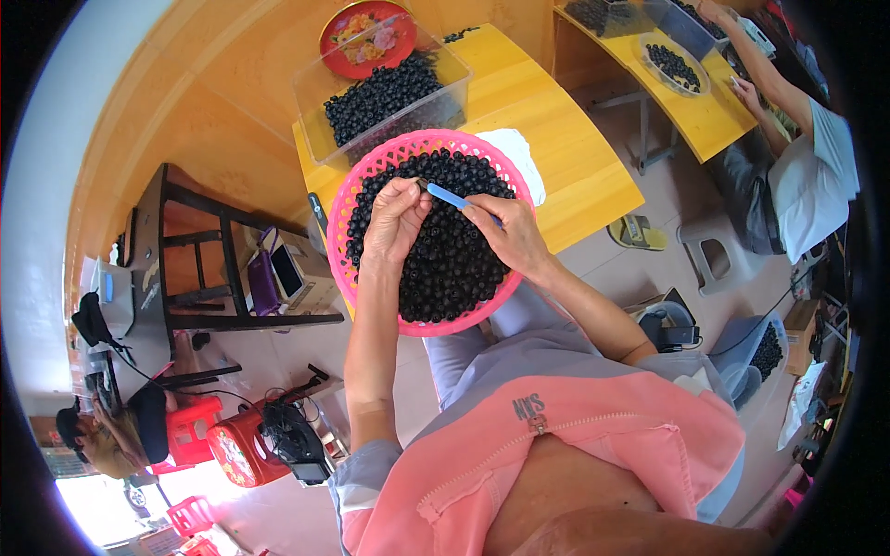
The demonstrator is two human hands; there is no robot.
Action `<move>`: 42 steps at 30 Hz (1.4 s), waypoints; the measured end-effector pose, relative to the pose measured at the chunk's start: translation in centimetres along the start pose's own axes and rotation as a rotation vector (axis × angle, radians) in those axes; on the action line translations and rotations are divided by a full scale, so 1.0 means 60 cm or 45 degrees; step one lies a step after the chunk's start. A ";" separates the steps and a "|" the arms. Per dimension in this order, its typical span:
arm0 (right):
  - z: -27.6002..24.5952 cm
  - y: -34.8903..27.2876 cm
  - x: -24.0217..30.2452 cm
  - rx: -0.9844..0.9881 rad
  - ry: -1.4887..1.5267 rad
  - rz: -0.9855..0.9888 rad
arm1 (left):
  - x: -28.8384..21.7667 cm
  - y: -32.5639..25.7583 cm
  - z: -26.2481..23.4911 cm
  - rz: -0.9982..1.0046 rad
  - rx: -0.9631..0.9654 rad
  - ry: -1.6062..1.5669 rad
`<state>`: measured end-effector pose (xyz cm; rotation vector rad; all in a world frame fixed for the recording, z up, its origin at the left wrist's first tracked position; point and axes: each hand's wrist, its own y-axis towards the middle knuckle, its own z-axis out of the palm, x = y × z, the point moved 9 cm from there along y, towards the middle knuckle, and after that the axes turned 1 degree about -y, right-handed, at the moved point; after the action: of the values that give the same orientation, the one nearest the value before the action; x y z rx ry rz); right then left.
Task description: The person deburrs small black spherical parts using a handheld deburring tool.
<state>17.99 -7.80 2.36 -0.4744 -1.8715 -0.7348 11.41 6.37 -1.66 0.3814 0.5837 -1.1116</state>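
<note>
A pink openwork plastic basket full of small dark round bead-like pieces sits in front of me, partly over the table's near edge and above my lap. Over it, the fingertips of my left hand are pinched together on a small dark piece, mostly hidden by the fingers. My right hand is closed around a slim blue-handled tool. The tool's far end meets the piece at my left fingertips; its tip is too small to make out.
On the yellow table stand a clear bin of similar dark pieces, a red floral tray and a white cloth. At right, a co-worker works at another table. A dark wooden frame stands left; a slipper lies on the floor.
</note>
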 end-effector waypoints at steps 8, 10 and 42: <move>-0.004 0.018 -0.016 -0.049 0.000 -0.012 | -0.004 -0.009 0.043 0.104 0.021 0.271; -0.004 0.014 -0.022 -0.054 0.037 0.047 | -0.021 -0.012 0.023 0.154 -0.080 0.293; -0.008 -0.002 0.009 -0.073 0.013 -0.133 | -0.013 -0.009 0.012 0.055 -0.068 0.025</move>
<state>18.03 -8.25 2.98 -0.4107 -1.8808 -0.8605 10.86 6.30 -0.60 0.3577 0.6189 -1.0499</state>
